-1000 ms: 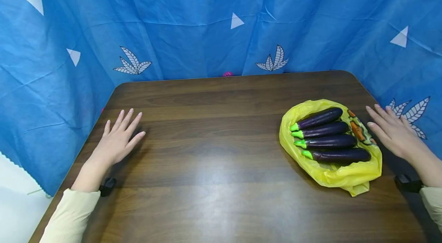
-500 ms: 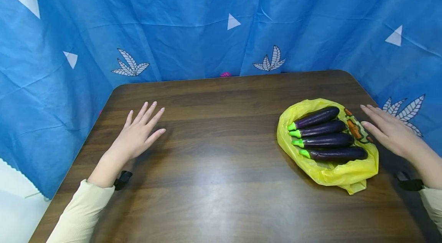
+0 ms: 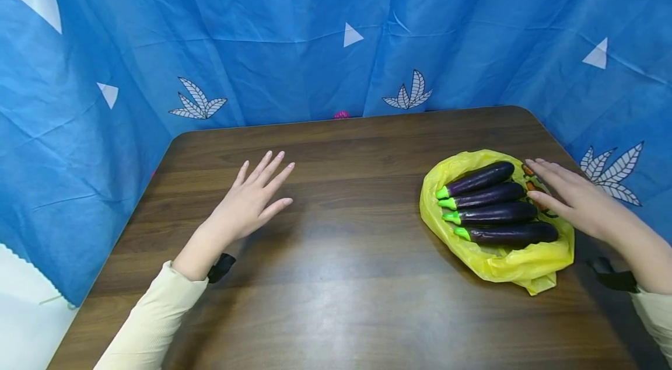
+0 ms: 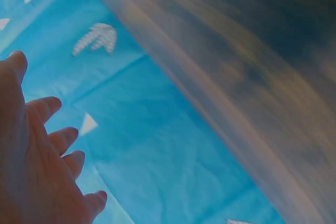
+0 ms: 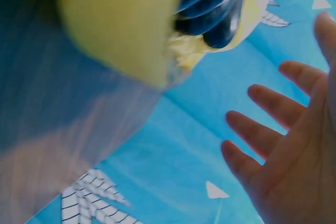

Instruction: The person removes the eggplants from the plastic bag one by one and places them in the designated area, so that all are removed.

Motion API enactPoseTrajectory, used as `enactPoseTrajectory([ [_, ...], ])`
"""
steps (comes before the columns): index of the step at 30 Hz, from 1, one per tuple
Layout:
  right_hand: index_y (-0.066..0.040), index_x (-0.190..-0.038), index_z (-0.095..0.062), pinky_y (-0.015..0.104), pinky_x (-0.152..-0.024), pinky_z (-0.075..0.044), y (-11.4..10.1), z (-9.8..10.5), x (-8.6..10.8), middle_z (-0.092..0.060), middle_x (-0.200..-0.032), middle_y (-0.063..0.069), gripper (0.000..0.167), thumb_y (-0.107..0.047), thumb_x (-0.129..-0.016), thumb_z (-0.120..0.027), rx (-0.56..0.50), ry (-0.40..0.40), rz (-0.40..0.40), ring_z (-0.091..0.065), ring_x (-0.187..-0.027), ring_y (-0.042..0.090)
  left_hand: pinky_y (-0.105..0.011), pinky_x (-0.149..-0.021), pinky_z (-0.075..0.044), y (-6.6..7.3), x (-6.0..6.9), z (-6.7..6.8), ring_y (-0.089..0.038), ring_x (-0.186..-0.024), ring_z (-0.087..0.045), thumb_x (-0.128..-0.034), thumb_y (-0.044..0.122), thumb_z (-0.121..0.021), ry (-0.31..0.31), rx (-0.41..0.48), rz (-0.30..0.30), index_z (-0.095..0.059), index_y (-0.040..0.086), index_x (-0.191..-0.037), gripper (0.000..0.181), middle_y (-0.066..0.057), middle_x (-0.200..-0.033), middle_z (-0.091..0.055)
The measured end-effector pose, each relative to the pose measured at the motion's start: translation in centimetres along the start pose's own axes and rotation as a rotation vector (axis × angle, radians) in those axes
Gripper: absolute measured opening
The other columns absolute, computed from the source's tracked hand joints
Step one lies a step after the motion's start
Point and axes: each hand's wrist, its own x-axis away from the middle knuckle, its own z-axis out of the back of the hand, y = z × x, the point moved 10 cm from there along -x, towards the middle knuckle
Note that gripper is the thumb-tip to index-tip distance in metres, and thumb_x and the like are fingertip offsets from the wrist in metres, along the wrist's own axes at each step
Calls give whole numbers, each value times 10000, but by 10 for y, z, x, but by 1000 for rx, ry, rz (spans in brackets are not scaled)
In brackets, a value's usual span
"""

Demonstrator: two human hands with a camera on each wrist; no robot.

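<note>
Several dark purple eggplants (image 3: 497, 213) with bright green stems lie side by side in an opened yellow plastic bag (image 3: 488, 265) on the right part of the table. My right hand (image 3: 583, 201) is spread over the bag's right rim in the head view, with nothing in it; whether it touches the bag I cannot tell. The right wrist view shows its fingers (image 5: 268, 135) apart from the bag (image 5: 121, 30). Left of the table's middle, my left hand (image 3: 247, 203) hovers with fingers extended and holds nothing. In the left wrist view its fingers (image 4: 64, 140) are slightly bent.
The brown wooden table (image 3: 341, 300) spreads under both hands. A blue curtain (image 3: 294, 37) with white triangles and leaf prints hangs behind and along both sides. A white surface (image 3: 31, 311) shows at the lower left.
My left hand has moved a good way right, toward the table's middle. My right hand has shifted left, from beside the bag to over its rim. Bag and eggplants stay put.
</note>
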Motion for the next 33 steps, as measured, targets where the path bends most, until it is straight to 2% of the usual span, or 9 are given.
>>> enactPoseTrajectory([
  [6,-72,-1497,-199,675,-956,-150,-12,-1,1,-178,-1462,303,659,-268,-967,-539,-23,-41,-22,-176,-1276,538,-523,-1069,-48,36,-32,0,-235,-1398,-32,-962,478,-441,38,17,-97,-261,151,-1494,650,-73,-1547,-110],
  [10,-76,-1481,-266,682,-883,-251,-17,1,1,-206,-1461,283,643,-244,-946,-580,-14,-36,-9,-238,-1250,538,-494,-1078,-47,61,-48,-5,-214,-1398,-20,-970,483,-416,20,37,-152,-234,167,-1502,645,-58,-1550,-96],
  [14,-46,-1428,-371,636,-809,-346,-25,5,2,-319,-1389,295,584,-176,-917,-621,33,13,84,-356,-1171,528,-462,-1085,-61,83,-61,-13,-192,-1396,-29,-977,501,-376,-22,34,-202,-215,177,-1507,641,-61,-1545,-124],
  [18,2,-1293,-517,553,-731,-411,-33,12,5,-487,-1213,274,456,-61,-866,-663,76,108,206,-484,-1034,470,-430,-1090,-83,106,-72,-21,-199,-1393,-89,-977,511,-367,-50,23,-259,-238,172,-1501,637,-72,-1531,-182],
  [20,15,-1230,-558,532,-710,-419,-32,15,5,-529,-1152,253,405,-12,-843,-674,80,136,221,-509,-999,441,-414,-1091,-95,117,-79,-26,-197,-1390,-113,-976,515,-363,-63,24,-283,-246,177,-1499,633,-67,-1528,-193],
  [27,40,-1213,-564,551,-703,-413,-11,14,2,-536,-1143,265,363,23,-860,-645,55,120,144,-498,-999,445,-378,-1091,-118,160,-102,-42,-179,-1386,-127,-974,538,-323,-116,70,-361,-237,196,-1502,635,-64,-1525,-199],
  [33,46,-1241,-545,537,-720,-388,2,6,1,-523,-1157,281,316,-28,-934,-561,-34,100,81,-470,-1029,450,-307,-1089,-77,189,-115,-54,-164,-1377,-165,-972,533,-329,-155,108,-411,-228,190,-1502,640,-67,-1517,-224],
])
